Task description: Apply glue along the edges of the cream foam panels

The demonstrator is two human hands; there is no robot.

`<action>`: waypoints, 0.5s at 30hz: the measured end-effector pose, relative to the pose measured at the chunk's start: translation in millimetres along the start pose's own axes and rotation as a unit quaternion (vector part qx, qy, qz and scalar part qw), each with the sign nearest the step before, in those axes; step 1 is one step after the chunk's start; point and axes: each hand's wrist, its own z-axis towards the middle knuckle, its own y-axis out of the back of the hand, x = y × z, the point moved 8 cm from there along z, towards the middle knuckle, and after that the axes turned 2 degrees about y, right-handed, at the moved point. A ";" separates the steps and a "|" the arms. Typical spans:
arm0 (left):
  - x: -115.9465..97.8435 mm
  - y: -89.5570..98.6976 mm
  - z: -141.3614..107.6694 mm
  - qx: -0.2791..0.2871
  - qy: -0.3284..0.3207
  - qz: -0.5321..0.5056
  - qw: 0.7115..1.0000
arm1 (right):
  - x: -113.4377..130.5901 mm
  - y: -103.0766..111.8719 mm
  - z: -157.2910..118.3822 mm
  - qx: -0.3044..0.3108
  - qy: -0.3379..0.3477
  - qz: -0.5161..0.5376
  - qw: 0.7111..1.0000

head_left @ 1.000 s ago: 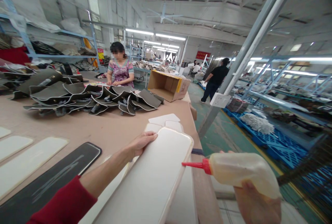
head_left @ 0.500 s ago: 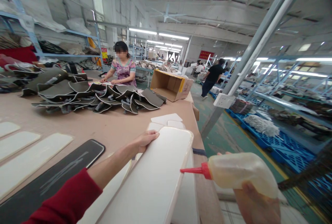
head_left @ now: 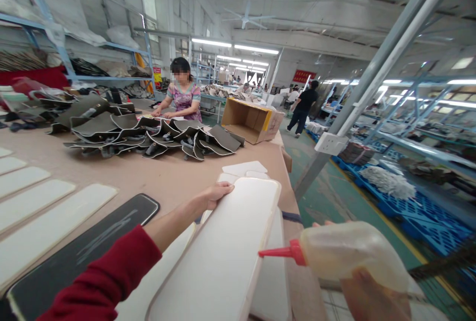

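My left hand point(head_left: 214, 195) grips the far left corner of a long white panel point(head_left: 228, 246), holding it tilted above the table. My right hand point(head_left: 375, 296) squeezes a translucent glue bottle point(head_left: 349, 251). Its red nozzle point(head_left: 280, 252) points left at the panel's right edge, touching or almost touching it. More white panels point(head_left: 273, 271) lie stacked under the held one.
A black panel point(head_left: 85, 244) and several white strips point(head_left: 44, 229) lie on the brown table point(head_left: 163, 177) to the left. A heap of dark pieces point(head_left: 148, 135), an open cardboard box point(head_left: 253, 120) and a seated person point(head_left: 182, 98) are further back. A slanted steel post point(head_left: 372, 78) and blue pallets point(head_left: 420, 207) stand right.
The view has shifted slightly. The nozzle tip has slid nearer along the panel's right edge. My left hand keeps its grip on the panel's corner.
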 end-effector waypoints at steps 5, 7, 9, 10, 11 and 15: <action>-4.6 0.6 0.6 -0.011 -0.001 0.000 1.000 | -2.0 -6.6 -7.4 -0.046 -0.056 0.056 0.996; -7.0 0.2 0.5 -0.013 -0.003 -0.002 1.000 | 0.4 -8.1 -8.8 -0.041 -0.038 0.047 0.997; -8.9 -0.2 0.6 -0.013 -0.005 -0.003 1.000 | -0.3 -6.8 -9.8 -0.027 -0.021 0.022 0.999; -9.5 -0.2 0.9 -0.013 -0.005 -0.003 1.000 | -2.3 -6.0 -10.4 -0.016 -0.019 0.009 1.000; -9.9 0.0 1.3 -0.012 -0.005 -0.004 1.000 | -4.8 -5.0 -11.4 -0.006 -0.017 -0.002 1.000; -10.6 2.0 4.8 -0.013 -0.004 -0.003 1.000 | -14.2 -1.4 -19.3 0.008 -0.013 -0.027 1.000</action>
